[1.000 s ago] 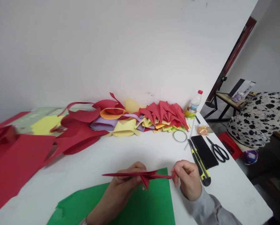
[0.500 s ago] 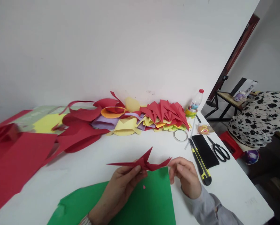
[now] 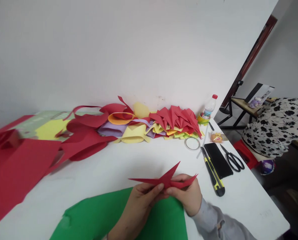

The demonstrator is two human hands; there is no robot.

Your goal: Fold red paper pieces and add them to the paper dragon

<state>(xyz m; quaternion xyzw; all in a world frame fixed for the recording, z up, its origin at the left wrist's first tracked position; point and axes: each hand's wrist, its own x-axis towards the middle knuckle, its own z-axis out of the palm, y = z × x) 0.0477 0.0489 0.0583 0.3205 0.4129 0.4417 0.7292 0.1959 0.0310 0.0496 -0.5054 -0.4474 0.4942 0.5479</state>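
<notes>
A folded red paper crane [image 3: 167, 176] is held above the far right corner of a green paper sheet [image 3: 101, 206]. My left hand [image 3: 145, 200] pinches its middle from below, thumb in front. On the right side of the crane, my right hand [image 3: 188, 195] grips too, thumb and fingers closed on the paper near the middle. One long point of the crane sticks out to the left, one rises up and right, and a split end points right past my right hand.
Behind lie folded red paper pieces [image 3: 176, 116], a yellow paper piece [image 3: 134, 133] and large red paper [image 3: 34, 166]. To the right are a tape roll [image 3: 185, 143], utility knife [image 3: 213, 173], black flat case [image 3: 218, 160], scissors [image 3: 233, 161] and bottle [image 3: 209, 108]. A person [image 3: 276, 126] sits beyond the table.
My left hand has carried the paper crane to the right and slightly down. My right hand, apart from its middle before, now grips it. A small pink scrap on the green sheet is no longer visible.
</notes>
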